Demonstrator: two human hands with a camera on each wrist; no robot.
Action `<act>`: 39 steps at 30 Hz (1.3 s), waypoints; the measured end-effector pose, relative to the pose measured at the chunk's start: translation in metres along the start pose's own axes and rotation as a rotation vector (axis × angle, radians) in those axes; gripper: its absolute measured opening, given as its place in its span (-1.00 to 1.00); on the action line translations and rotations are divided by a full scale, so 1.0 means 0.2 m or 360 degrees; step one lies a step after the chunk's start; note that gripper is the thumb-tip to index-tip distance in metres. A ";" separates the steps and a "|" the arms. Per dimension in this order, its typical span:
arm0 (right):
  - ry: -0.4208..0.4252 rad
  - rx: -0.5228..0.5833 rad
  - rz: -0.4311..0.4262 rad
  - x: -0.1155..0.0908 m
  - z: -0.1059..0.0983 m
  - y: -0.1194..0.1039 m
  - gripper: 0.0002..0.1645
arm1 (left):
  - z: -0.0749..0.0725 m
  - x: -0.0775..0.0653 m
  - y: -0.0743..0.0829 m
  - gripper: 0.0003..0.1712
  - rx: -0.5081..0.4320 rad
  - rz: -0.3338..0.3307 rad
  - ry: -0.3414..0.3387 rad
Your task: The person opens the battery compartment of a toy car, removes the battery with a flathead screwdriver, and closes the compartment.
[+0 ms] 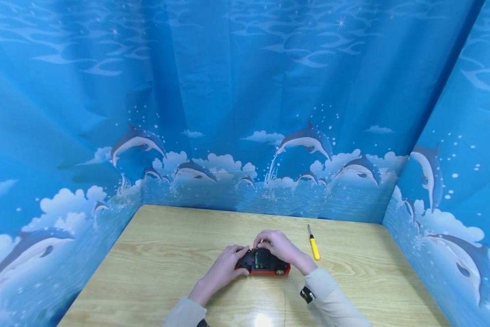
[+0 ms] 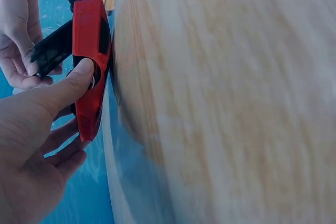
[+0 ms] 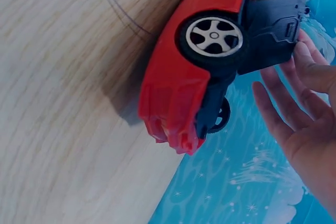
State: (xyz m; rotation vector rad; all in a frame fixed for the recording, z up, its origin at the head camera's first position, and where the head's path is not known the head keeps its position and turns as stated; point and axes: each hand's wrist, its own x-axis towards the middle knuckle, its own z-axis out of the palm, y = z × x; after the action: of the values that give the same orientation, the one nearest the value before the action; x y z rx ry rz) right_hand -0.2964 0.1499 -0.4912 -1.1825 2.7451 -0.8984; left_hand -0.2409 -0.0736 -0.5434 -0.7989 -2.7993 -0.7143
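Observation:
A red toy car (image 1: pixel 269 272) lies upside down on the table, its black underside facing up. In the head view, something green shows in an uncovered opening (image 1: pixel 258 260) in that underside. My left hand (image 1: pixel 222 269) grips one end of the car, thumb (image 2: pixel 81 74) on its near side by a wheel and fingers behind. A black cover panel (image 3: pixel 275 32) stands up from the underside at an angle. Its upper edge is pinched between the thumb and fingers of my right hand (image 1: pixel 281 247); the left wrist view also shows this panel (image 2: pixel 55 48).
To the right of the car lies a screwdriver (image 1: pixel 314 245) with a yellow handle and a metal shaft pointing away. The wooden table (image 1: pixel 159 254) ends at a blue dolphin-print curtain (image 1: pixel 224 113) at the back and sides.

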 end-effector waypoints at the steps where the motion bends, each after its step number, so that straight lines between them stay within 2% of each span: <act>1: 0.0022 0.0018 0.0002 0.00 0.00 0.01 -0.82 | 0.00 0.00 0.00 -0.13 0.0001 -0.0002 0.0001; 12: 0.0284 0.0153 0.0101 -0.04 -0.05 0.02 -0.85 | 0.01 0.01 -0.01 -0.13 0.0009 0.0003 -0.0012; 23: 0.0494 0.0219 0.0311 -0.13 -0.14 0.06 -0.87 | 0.01 0.01 0.00 -0.13 -0.0002 -0.0022 -0.0026; 28: 0.0593 0.0266 0.0461 -0.17 -0.17 0.09 -0.88 | 0.01 0.01 0.00 -0.11 -0.0010 -0.0063 -0.0052; 39: 0.0666 0.0243 0.0658 -0.31 -0.23 0.19 -0.87 | 0.00 0.01 0.01 -0.11 -0.0010 -0.0098 -0.0080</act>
State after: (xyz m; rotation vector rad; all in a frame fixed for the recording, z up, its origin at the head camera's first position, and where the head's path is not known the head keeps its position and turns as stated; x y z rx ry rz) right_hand -0.2877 0.2359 -0.4847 -0.4069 2.9795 -1.3845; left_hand -0.2426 -0.0710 -0.5429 -0.7444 -2.8796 -0.7226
